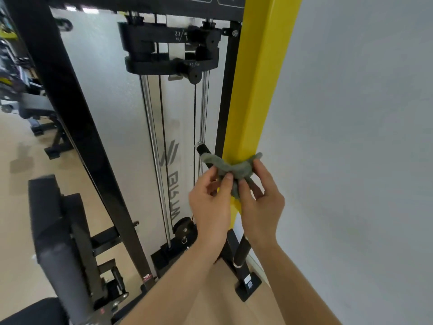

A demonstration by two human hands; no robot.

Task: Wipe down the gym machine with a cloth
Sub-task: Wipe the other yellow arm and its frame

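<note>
- My left hand (210,202) pinches one end of the grey-green cloth (234,170) between thumb and fingertips, fingers curled.
- My right hand (260,198) grips the other end of the same cloth, thumb toward the left hand, fingers folded over the fabric.
- The cloth is bunched into a rope and looped around the front of the yellow post (253,102) just above both hands; it touches the post, with a loose tail hanging between the two thumbs.
- A short tuft of cloth sticks out past the right hand's fingers, against the grey wall (351,137).
- Just up and left of the left hand, a black handle (203,149) with a chrome end cap pokes out; the cloth overlaps its lower end.
- Further left of the left hand: chrome guide rods (152,137) and black cables run down the machine.
- Well above both hands: black weight carriage (168,50), marked 2.3 / 5.
- Below the hands: black base foot (248,285) on the wooden floor (14,184).
- Far left of the left hand: padded black bench (54,231), blurred.
</note>
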